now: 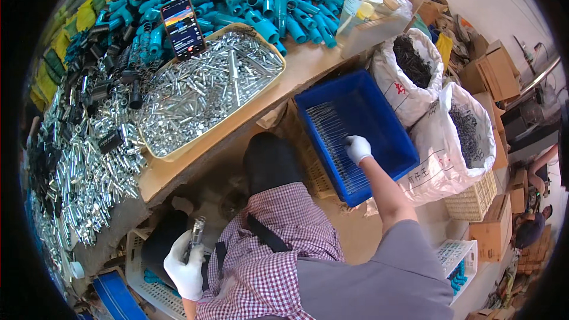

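My left hand (186, 269), in a white glove, is closed around a short shiny metal cylinder (198, 231) that stands up out of the fist. A darker part shows beside its lower end, half covered by the fingers. My right hand (358, 149), also gloved, reaches into a blue plastic bin (379, 106). Along the bin's left side lies a row of thin metal rods (332, 136), and the curled right fingertips are at this row. Whatever those fingers pinch is too small to make out.
A wooden bench holds a tray (269, 86) of small metal parts, a phone (182, 28), teal plastic tubes (278, 9), loose metal pieces (95, 189) and a plastic cup (354, 9). White sacks (438, 160) of dark springs stand right of the bin. Baskets (471, 201) and cartons (496, 225) lie beyond.
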The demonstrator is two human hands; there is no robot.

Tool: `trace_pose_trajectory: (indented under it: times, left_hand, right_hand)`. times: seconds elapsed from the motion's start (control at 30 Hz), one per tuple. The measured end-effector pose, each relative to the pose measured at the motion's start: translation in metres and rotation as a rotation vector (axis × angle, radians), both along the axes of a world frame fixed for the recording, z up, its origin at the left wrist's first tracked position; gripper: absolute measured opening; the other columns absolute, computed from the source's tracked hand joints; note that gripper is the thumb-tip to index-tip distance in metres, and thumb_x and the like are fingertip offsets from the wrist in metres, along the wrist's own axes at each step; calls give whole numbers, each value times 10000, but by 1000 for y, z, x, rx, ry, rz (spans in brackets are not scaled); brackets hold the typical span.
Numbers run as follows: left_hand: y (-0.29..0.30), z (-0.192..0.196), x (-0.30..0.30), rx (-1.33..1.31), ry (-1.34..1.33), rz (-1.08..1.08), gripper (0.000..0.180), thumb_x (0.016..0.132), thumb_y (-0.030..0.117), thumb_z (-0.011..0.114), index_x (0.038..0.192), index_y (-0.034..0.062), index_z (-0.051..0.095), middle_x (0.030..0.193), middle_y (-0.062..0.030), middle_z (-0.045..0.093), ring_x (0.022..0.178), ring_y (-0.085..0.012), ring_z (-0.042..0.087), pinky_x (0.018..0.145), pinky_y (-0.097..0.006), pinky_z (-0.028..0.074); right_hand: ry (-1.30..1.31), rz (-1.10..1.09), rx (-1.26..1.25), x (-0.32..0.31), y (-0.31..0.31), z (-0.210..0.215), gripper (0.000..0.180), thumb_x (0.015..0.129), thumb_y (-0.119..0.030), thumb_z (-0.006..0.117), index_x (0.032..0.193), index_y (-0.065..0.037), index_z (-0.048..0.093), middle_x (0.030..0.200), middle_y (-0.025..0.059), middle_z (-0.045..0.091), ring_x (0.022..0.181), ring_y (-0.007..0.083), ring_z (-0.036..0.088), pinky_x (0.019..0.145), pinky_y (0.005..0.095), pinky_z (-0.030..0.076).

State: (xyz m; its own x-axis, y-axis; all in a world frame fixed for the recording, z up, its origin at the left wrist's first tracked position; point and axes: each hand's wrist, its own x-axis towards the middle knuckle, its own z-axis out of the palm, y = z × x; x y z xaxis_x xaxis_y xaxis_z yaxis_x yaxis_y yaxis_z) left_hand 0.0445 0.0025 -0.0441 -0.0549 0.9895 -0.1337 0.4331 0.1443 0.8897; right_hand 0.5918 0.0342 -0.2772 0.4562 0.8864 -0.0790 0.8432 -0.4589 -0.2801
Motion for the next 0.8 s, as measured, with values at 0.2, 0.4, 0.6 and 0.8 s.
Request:
trace_pose_trajectory:
  times: [0.2,0.4,0.6,0.8]
  left_hand:
    - [0,4,12,-33,-118,115,330,803,-31,657,1123,-113,663,830,-82,677,582,-62,545,524,-193,427]
    - [1,8,20,-37,-16,101,327,827,-14,619,1140,-100,657,782,-77,666,554,-70,531,505,-201,411]
    - [0,6,24,-52,10,135,335,849,-1,585,1167,-88,646,794,-91,671,546,-75,526,500,-203,408]
    - [9,4,28,-67,19,101,314,775,-2,655,1075,-88,690,816,-90,696,672,-109,614,640,-240,495]
  right_hand:
    - [-61,130,111,-20,34,-23,123,786,-137,622,860,-124,719,932,140,672,927,361,656,814,470,535]
    - [-92,92,134,-27,96,-18,194,801,-86,568,922,-99,719,1002,145,677,987,356,651,847,462,537]
    - [-198,195,16,-27,125,-22,152,833,-96,575,918,-83,700,1017,165,679,991,355,660,833,466,541]
    - [-274,328,-25,-23,128,-24,164,861,-103,561,927,-92,712,962,167,687,960,352,672,804,473,550]
